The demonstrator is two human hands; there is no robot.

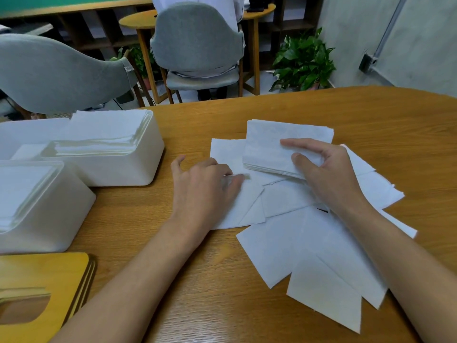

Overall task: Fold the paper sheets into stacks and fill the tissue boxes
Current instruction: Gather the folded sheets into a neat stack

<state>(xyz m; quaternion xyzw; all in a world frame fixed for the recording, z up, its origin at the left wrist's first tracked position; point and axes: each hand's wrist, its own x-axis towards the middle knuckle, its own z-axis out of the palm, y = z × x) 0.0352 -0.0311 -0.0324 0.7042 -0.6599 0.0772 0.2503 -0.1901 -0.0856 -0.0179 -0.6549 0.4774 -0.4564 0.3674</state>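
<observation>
My left hand [205,186] blurs at the fingertips [235,179], so I cannot tell whether they pinch the sheet [241,209] beneath. My right hand [329,174] hides the near corner of the folded stack [272,147]. The view's left edge cuts off the nearer tissue box [49,219] and the wooden lids [49,271].

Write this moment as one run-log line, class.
left hand: on loose sheet | right hand: grips folded stack | far tissue box: holds sheets | near tissue box: holds sheets
</observation>
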